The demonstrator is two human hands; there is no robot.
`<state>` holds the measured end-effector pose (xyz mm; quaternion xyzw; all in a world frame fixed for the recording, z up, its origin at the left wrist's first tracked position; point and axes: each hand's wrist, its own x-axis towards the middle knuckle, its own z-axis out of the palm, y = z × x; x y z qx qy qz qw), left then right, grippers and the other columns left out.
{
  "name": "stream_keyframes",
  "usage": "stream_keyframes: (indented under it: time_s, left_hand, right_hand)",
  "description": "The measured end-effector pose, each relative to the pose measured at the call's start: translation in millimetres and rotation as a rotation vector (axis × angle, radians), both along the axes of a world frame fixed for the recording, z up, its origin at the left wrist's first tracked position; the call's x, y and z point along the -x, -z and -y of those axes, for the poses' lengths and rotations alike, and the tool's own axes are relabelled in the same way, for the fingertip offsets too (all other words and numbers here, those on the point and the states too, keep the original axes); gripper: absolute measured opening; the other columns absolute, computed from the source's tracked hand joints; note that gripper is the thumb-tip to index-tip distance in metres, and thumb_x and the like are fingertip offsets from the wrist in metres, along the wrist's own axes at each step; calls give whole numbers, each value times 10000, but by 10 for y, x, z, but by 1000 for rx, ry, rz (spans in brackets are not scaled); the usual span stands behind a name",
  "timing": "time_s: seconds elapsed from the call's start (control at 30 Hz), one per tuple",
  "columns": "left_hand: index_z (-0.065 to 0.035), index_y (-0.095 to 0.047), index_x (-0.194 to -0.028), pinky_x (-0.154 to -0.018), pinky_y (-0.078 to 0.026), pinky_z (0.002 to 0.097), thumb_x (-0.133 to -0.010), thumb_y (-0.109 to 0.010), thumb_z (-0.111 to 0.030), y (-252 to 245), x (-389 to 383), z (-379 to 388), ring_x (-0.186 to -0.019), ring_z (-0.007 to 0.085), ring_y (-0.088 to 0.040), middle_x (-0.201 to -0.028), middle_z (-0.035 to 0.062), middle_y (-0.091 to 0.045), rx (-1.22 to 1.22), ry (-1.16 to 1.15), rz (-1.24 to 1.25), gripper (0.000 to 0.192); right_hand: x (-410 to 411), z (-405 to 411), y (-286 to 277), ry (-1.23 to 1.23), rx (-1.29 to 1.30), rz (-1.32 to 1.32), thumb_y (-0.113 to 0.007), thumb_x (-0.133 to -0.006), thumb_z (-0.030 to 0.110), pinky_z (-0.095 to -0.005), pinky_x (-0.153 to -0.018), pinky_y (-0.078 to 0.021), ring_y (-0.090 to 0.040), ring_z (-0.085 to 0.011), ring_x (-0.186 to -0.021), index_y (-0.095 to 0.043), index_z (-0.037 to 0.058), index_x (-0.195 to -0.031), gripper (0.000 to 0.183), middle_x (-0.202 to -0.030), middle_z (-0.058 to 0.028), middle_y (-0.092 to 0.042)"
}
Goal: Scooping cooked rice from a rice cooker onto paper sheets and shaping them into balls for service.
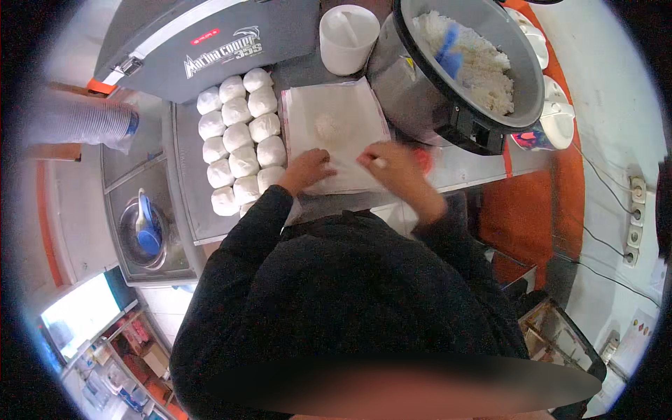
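A stack of wrapping paper sheets lies before me, with a small pale mound of rice on its top sheet. My left hand is at the sheet's near left part, fingers curled; whether they pinch the paper is unclear. Over the near right part is my right hand, blurred, its fingertips bent together. Something small and white shows by those fingers, too blurred to name. Left of the paper sit several rows of white paper-wrapped parcels, packed close together.
A large rice cooker of cooked rice with a blue rice paddle stands at right. Behind are a white tub and a grey cooler box. A bowl holding a blue ladle is at left.
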<state>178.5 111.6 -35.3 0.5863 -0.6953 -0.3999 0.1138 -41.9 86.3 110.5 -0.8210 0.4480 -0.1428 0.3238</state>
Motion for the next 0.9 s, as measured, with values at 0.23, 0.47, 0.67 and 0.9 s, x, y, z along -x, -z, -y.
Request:
stream_keyframes:
  time_s: [0.23,0.47,0.67,0.9]
  left_hand:
    - [-60,-570,-976,-826,-429,392,-771,-585,-182,115,-48,-95,-973,314,-513,-1030,121,-549,311,94,168,239]
    - [-48,-572,-1035,-820,-466,334,-788,-578,-133,-91,-514,-134,-920,236,-578,-1032,136,-581,470,95,54,261]
    - [9,-563,-982,-680,-476,317,-873,-493,-215,25,-298,-432,-800,232,-606,-865,161,-620,-102,-577,-492,259]
    - [12,-511,-988,-825,-399,437,-847,-480,-245,36,-181,-341,-947,386,-510,-984,212,-544,65,-510,20,295]
  right_hand:
    - [159,-80,1308,-106,70,-326,-613,-756,227,-384,-995,-319,-401,-284,-1182,-466,86,-1178,469,-1239,-103,-471]
    - [600,189,1591,-130,86,-52,-593,-731,162,-383,-1037,-274,-357,-287,-1228,-542,70,-1116,399,-1262,-121,-465]
    - [535,-22,1542,325,-762,325,-572,-758,144,-371,-971,-330,-423,-299,-1171,-549,57,-1096,350,-1203,-156,-508]
    - [50,-314,1250,119,218,122,-495,-809,160,-427,-985,-304,-427,-341,-1139,-485,20,-1152,370,-1191,-184,-483]
